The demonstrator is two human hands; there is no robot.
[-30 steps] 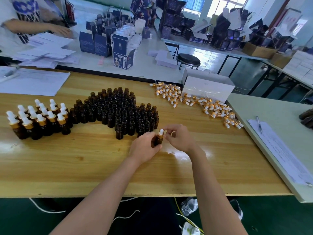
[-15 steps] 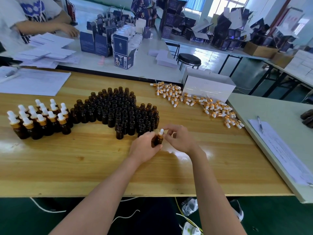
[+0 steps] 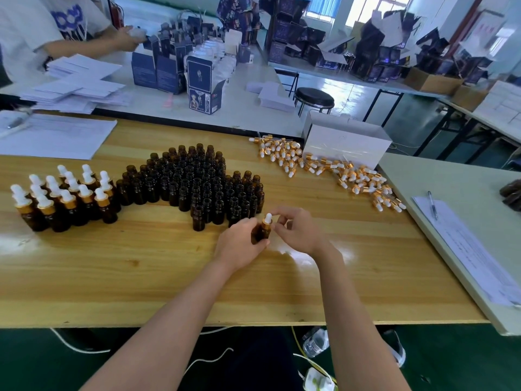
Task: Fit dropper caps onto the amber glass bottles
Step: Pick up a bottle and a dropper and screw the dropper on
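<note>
The left hand (image 3: pixel 239 241) clamps a round amber glass bottle (image 3: pixel 260 234); the right hand (image 3: pixel 298 232) fingers pinch its white rubber-bulbed, gold-collared dropper cap (image 3: pixel 267 220).

Head camera looks steeply down, close over table (image 3: pixel 141 277).

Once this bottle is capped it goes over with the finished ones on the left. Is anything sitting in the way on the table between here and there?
Nothing visible along the near side. The bottle in the left hand can travel over bare wooden table to the capped group. The uncapped bottles stand farther back, beside that group, not in this path.
</note>
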